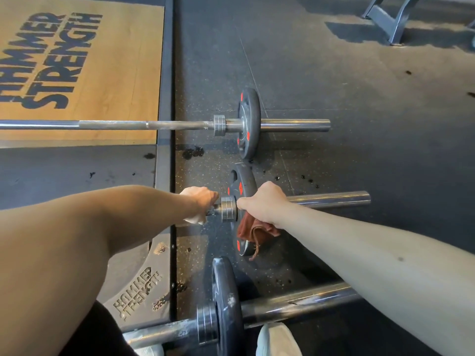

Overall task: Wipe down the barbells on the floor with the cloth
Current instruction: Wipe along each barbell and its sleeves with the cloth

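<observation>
While leaning over the rubber floor (359, 86), wraps the left hand (199, 202) round the shaft of the middle barbell (331, 199), fingers curled tight, hard up against the inner side of the steel collar (228, 208). Bunches the cloth (253, 232) in the right hand (263, 202), fist clenched on it, thumb stretched toward the collar, knuckles against the black plate (243, 185) with the red marks. Lets the rust-coloured loose end hang below the fist, across the lower face of that plate, one frayed strand trailing. Cannot tell whether the cloth meets the sleeve or only the plate: covered by the fist. Hides nearly all the middle shaft under the left forearm; shows just a short stub between palm and collar. Loses the fingertips of both hands round the far side of bar and cloth.

Finds all three barbells lying side by side on the floor, plates just past the right edge of the wooden platform (90, 60). Sees the far barbell (164, 124) reach back over the wood and out of view at the left, lettering beside it partly cut off. Catches the near barbell (295, 301) at the bottom, shaft scuffed white, plate sliced by the lower border, pale shoes (277, 340) tucked beside it. Glimpses a grey metal frame (390, 21) toward the floor's far right corner, legs only, top cut away.
</observation>
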Motion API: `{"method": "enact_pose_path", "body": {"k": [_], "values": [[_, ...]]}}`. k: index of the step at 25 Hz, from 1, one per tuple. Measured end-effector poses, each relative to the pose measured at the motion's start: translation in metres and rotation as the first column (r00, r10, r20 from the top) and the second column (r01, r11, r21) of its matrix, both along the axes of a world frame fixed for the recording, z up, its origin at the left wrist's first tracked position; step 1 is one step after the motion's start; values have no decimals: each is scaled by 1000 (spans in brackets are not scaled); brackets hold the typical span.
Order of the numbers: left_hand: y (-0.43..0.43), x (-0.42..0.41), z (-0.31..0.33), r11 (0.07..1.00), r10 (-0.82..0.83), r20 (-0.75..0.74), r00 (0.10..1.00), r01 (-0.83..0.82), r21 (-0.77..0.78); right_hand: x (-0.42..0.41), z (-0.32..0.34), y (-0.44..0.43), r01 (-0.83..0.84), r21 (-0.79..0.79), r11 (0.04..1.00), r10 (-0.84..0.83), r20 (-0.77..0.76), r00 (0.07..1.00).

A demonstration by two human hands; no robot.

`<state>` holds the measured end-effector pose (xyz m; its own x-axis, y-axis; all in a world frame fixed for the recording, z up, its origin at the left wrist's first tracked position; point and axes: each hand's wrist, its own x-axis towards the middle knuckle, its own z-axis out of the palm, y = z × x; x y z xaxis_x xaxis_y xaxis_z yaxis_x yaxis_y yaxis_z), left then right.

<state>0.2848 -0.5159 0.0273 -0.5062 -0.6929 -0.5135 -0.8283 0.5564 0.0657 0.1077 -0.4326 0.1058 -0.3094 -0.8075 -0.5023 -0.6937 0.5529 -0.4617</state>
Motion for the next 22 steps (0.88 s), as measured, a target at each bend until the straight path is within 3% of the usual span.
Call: {"method": "enact_pose_path", "body": {"k": [9, 13, 18, 19, 20, 22], "values": [[-8, -3, -6, 998, 32, -28, 999, -30, 59, 3, -5, -11, -21, -29, 999, 20, -3, 1000], [-4, 0, -5, 999, -7, -17, 1000, 8, 35, -3, 1, -10, -109, 9, 994, 109, -45, 993], [-1, 13, -11, 994, -65, 15, 998, 66, -90, -54, 8, -1, -242, 145, 959, 216, 175, 961], [0, 16, -14, 990, -73, -3, 997, 73, -119, -69, 5, 3, -244, 154, 957, 227, 121, 966], [2, 20, -15, 988, -76, -25, 997, 72, -133, -81, -1, 7, -286, 166, 944, 297, -48, 954], [0, 33, -15, 982, -100, -52, 994, 90, -168, -91, -17, 10, -416, 234, 879, 477, -469, 744]]}}
